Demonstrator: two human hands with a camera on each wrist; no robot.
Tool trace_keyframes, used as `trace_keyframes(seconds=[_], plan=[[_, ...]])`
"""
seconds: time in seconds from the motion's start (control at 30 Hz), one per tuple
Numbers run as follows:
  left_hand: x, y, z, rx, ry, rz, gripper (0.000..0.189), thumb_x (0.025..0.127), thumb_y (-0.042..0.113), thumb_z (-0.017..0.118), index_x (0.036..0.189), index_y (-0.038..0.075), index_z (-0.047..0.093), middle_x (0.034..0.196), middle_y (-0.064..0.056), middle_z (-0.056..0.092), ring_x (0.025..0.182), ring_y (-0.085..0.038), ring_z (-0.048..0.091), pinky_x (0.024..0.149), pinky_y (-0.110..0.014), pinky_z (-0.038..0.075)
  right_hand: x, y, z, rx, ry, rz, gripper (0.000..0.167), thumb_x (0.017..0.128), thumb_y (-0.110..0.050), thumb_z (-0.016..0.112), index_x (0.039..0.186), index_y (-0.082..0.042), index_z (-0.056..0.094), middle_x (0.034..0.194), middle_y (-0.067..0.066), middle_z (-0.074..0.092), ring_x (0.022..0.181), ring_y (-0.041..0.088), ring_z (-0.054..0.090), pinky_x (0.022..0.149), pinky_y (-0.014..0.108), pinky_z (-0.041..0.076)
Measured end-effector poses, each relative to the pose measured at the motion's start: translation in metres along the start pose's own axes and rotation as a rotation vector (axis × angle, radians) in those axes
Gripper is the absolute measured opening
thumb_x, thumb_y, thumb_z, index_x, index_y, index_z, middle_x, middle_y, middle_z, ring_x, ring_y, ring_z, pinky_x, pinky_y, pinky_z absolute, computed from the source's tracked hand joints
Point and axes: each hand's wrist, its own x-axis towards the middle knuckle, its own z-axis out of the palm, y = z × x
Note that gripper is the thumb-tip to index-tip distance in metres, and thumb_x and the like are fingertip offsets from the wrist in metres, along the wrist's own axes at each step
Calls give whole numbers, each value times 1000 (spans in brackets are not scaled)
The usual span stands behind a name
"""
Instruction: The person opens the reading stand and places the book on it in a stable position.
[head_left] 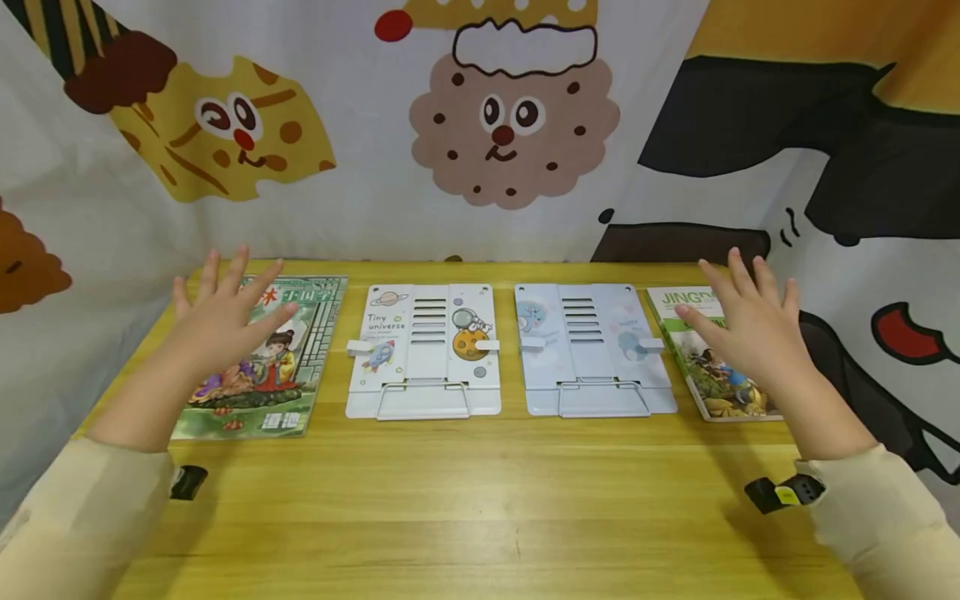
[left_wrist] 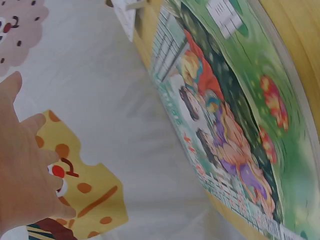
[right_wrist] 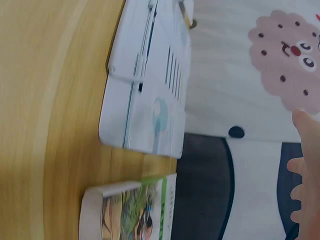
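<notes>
My left hand (head_left: 228, 321) hovers with spread fingers over a green illustrated book (head_left: 300, 392) at the left of the table; in the left wrist view the book's cover (left_wrist: 220, 115) shows figures in robes. On the other side, my right hand (head_left: 757, 321) is spread above a thicker book (head_left: 705, 367) with a green and white cover. Between the books lie two flat folding book stands: a white one with space drawings (head_left: 390, 358) and a pale blue one (head_left: 543, 358). Each has slots, a wire ledge at its front edge and small side clips. Neither hand holds anything.
The yellow wooden table (head_left: 480, 500) extends in front of the stands. A white curtain (head_left: 360, 225) with cartoon food prints hangs right behind it and along both sides. Each wrist carries a small black device, such as the right wrist device (head_left: 783, 493).
</notes>
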Motion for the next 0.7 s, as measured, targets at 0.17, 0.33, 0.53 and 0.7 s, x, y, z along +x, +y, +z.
trace_keyframes(seconds=[0.17,0.33,0.53,0.7], plan=[[-7,9,2,-16,49,28,73,97,59,35,155,24,8,157,-12,-17,136,-33,-29,93,-67,-25,-7,-15,-1,29,50,-7,76,96,-56,42,155,-15,16,158,18,-4,141,39,-13,102,63,-19],[-18,22,5,-84,113,66,71,98,53,41,155,21,13,158,-15,-7,139,-32,-23,99,-68,-18,-15,-36,3,102,150,-38,72,96,-51,48,152,-11,26,157,19,8,143,37,-2,108,61,-11],[-31,40,10,-231,193,133,68,98,44,49,153,15,23,157,-18,10,142,-33,-11,104,-66,-12,-26,-70,15,259,274,-154,62,95,-42,56,145,-8,41,151,21,29,138,42,20,110,60,4],[-39,53,17,-366,248,152,64,98,35,53,153,16,27,157,-15,16,144,-32,-3,105,-66,-8,-33,-95,26,390,323,-205,55,94,-35,60,141,-7,48,146,18,38,134,42,29,107,61,15]])
